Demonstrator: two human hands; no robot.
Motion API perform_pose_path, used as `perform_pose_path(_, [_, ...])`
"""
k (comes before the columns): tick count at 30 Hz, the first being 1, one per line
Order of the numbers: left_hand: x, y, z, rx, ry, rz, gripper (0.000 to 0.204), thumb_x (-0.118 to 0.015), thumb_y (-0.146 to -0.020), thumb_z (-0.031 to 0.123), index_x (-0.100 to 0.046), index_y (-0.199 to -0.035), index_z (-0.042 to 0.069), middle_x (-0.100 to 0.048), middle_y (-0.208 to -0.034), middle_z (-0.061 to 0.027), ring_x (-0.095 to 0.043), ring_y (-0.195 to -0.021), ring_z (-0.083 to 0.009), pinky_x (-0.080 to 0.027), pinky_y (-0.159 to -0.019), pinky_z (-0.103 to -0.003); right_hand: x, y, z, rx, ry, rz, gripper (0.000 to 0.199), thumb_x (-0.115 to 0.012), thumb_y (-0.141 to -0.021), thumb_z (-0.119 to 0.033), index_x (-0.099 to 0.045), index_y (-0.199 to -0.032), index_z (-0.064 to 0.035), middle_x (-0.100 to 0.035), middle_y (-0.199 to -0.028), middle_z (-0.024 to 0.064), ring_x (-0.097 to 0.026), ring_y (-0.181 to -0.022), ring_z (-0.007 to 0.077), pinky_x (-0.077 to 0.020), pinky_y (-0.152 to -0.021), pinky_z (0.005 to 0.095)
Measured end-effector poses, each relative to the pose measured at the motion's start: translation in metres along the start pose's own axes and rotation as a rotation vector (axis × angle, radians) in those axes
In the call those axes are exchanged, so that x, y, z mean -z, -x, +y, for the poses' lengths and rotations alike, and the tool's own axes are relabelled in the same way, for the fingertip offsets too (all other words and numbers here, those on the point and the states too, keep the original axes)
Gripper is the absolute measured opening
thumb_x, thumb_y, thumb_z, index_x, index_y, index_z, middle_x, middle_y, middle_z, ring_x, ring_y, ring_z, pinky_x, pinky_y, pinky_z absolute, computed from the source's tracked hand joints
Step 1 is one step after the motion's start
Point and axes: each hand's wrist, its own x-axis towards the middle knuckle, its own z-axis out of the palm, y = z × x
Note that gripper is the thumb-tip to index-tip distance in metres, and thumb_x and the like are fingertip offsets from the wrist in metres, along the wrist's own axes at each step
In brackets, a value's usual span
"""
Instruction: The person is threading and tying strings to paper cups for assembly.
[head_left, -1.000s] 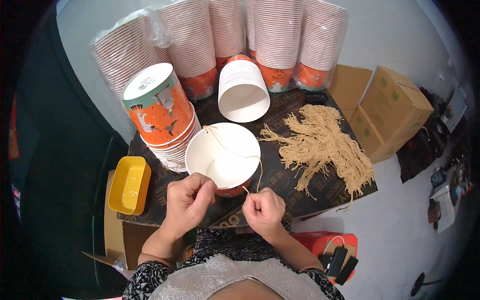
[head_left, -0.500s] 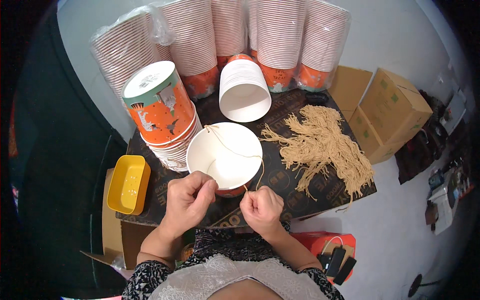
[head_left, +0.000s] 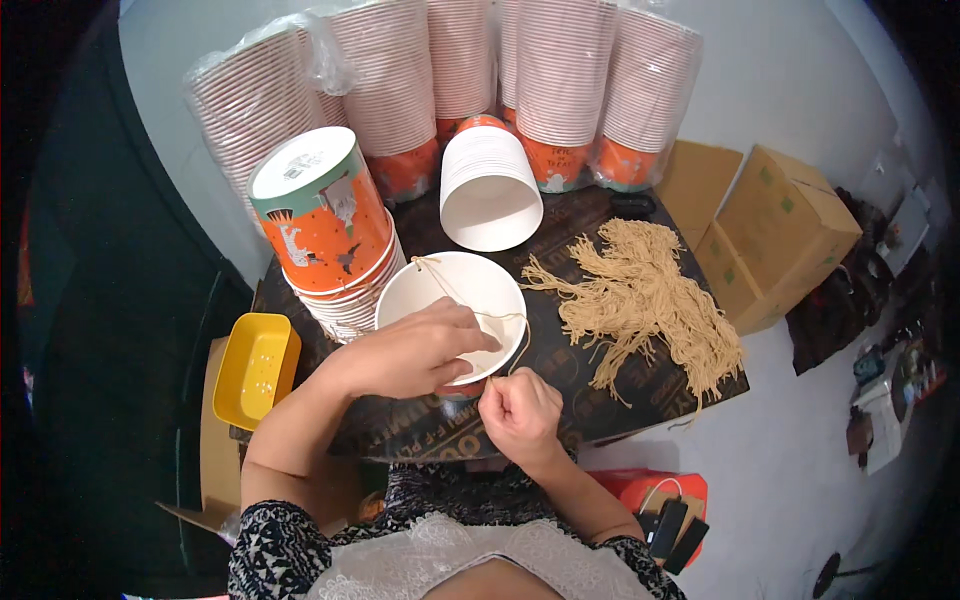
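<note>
The white paper bucket [head_left: 452, 300] stands open side up at the centre of the frame, on the dark bench [head_left: 560, 400]. The left hand [head_left: 415, 350] lies across the bucket's near rim, fingers curled closed over the rim and the string [head_left: 455, 290]; the exact pinch is hidden under the fingers. The string runs from the far left rim of the bucket across its opening toward the hands. The right hand [head_left: 518, 410] sits just below the bucket, lower centre of the frame, closed in a loose fist with thumb and forefinger pinched on the near end of the string. A stack of orange printed buckets [head_left: 325, 235] stands touching the bucket's left side. A second stack of white buckets [head_left: 488, 185] lies on its side just above it, mouth toward the camera. A loose bundle of tan strings [head_left: 640, 295] is spread on the bench at centre right. A yellow tray [head_left: 255, 368] sits at the left edge of the bench. Wrapped stacks of buckets [head_left: 560, 80] fill the top of the frame, and cardboard boxes [head_left: 780, 230] stand at the right.
</note>
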Motion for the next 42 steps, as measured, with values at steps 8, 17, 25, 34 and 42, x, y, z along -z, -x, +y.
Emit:
perform_pose_path(8, [-0.006, -0.011, -0.003, 0.123, 0.206, -0.134, 0.014, -0.063, -0.085, 0.011, -0.068, -0.089, -0.002, -0.067, -0.080, -0.0162, -0.065, -0.079, -0.0348, -0.050, -0.076, -0.042, 0.008, -0.001, 0.000, -0.021, 0.024, -0.056, 0.020, -0.072, -0.073, 0.007, -0.058, -0.083, -0.0037, -0.051, -0.066, 0.0078, -0.054, -0.052, 0.0245, -0.0432, -0.046, 0.0353])
perform_pose_path(17, [-0.016, 0.004, 0.019, 0.264, 0.403, 0.230, 0.012, -0.062, -0.085, 0.005, -0.060, -0.077, -0.003, -0.066, -0.076, -0.0133, -0.062, -0.066, -0.0193, -0.049, -0.061, -0.034, 0.030, -0.004, -0.004, -0.112, -0.037, -0.097, 0.025, -0.068, -0.080, 0.008, -0.062, -0.103, -0.0002, -0.062, -0.081, 0.0104, -0.057, -0.054, 0.0184, -0.0444, -0.048, 0.0296])
perform_pose_path(25, [-0.024, -0.009, 0.001, 0.389, 0.917, 0.151, 0.010, -0.065, -0.087, 0.002, -0.062, -0.078, -0.001, -0.067, -0.082, -0.0066, -0.055, -0.063, -0.0061, -0.041, -0.050, -0.022, 0.034, -0.018, -0.001, -0.045, -0.040, -0.086, 0.022, -0.063, -0.083, 0.010, -0.062, -0.103, 0.0010, -0.064, -0.084, 0.0125, -0.061, -0.064, 0.0228, -0.0477, -0.055, 0.0308])
perform_pose_path(34, [-0.019, -0.017, 0.012, 0.378, 0.921, 0.046, 0.008, -0.069, -0.087, 0.003, -0.066, -0.092, -0.002, -0.065, -0.082, 0.0011, -0.059, -0.074, -0.0061, -0.048, -0.065, -0.023, 0.050, -0.070, 0.001, 0.020, -0.214, -0.160, 0.028, -0.052, -0.088, 0.012, -0.061, -0.113, 0.0036, -0.062, -0.107, 0.0161, -0.063, -0.080, 0.0206, -0.0513, -0.072, 0.0295])
perform_pose_path(42, [-0.030, -0.018, 0.000, 0.277, 0.920, 0.078, 0.004, -0.067, -0.088, -0.001, -0.064, -0.089, -0.002, -0.062, -0.075, -0.0012, -0.056, -0.063, -0.0068, -0.045, -0.057, -0.023, 0.043, -0.086, 0.007, -0.048, -0.431, -0.240, 0.038, -0.052, -0.082, 0.012, -0.058, -0.119, 0.0026, -0.055, -0.125, 0.0209, -0.066, -0.098, 0.0255, -0.0541, -0.081, 0.0332])
